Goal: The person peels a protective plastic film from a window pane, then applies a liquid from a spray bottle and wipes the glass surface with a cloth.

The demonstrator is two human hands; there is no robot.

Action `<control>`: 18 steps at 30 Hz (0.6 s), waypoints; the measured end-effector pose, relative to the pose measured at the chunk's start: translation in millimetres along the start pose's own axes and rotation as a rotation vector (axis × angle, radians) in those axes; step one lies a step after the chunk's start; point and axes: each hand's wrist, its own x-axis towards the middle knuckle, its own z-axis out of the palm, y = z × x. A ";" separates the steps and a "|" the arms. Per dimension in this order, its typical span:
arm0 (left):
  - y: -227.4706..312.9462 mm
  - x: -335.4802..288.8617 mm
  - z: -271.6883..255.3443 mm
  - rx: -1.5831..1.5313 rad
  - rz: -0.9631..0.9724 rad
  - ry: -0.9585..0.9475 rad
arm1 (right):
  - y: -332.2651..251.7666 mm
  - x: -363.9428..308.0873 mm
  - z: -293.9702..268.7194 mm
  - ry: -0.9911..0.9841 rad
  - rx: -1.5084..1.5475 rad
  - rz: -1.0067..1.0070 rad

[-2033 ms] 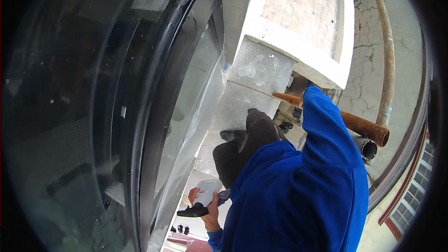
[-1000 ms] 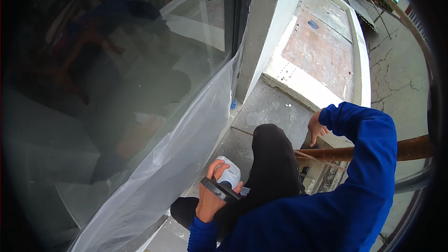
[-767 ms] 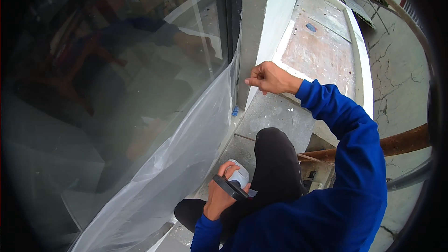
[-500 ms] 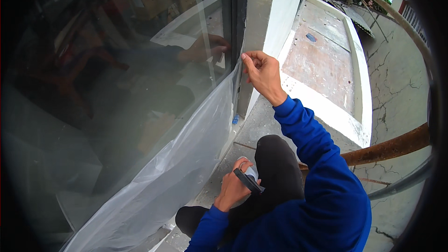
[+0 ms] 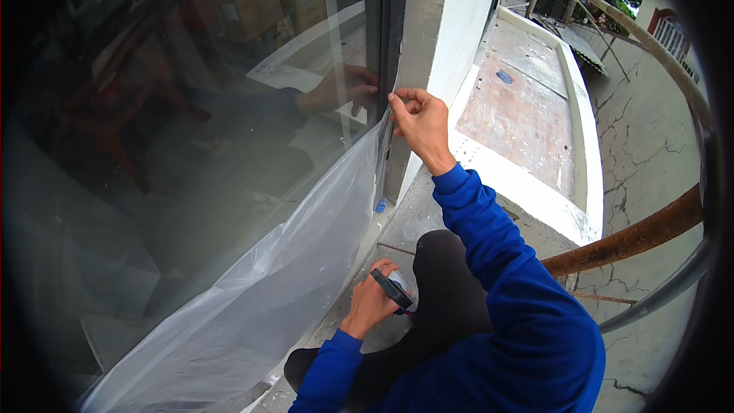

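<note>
My right hand (image 5: 423,124) is raised at the dark window frame (image 5: 392,30), thumb and forefinger pinched together on the upper corner of a thin, clear plastic sheet (image 5: 287,279). From there the sheet slopes down to the lower left, hanging in loose folds over the bottom of the glass. Low by my knee, my left hand (image 5: 367,304) is wrapped round a white, rounded object with a black bar (image 5: 390,289) across it. My fingers cover part of that object, so its exact kind does not show.
Dark glass (image 5: 229,145) on the left mirrors my arm. A concrete post (image 5: 423,23) stands beside the frame, with a blue scrap (image 5: 380,205) near its foot. To the right lie a white-rimmed ledge (image 5: 520,99), a rusty pipe (image 5: 627,233) and a cracked wall (image 5: 642,130).
The view has shifted slightly. My right hand stays pinched at the frame's edge. My left hand, with the white object and black bar, has moved slightly away from me and to the left.
</note>
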 end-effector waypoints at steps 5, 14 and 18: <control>-0.3 -1.5 2.1 0.019 -0.020 0.000 | -3.5 -0.3 -0.5 -0.012 -0.032 0.050; 3.7 -3.2 13.9 -0.039 -0.062 -0.146 | 24.9 9.8 -0.5 0.075 -0.315 -0.222; 0.9 -5.3 17.6 -0.049 -0.069 -0.138 | 6.1 0.9 -0.1 0.048 -0.117 -0.048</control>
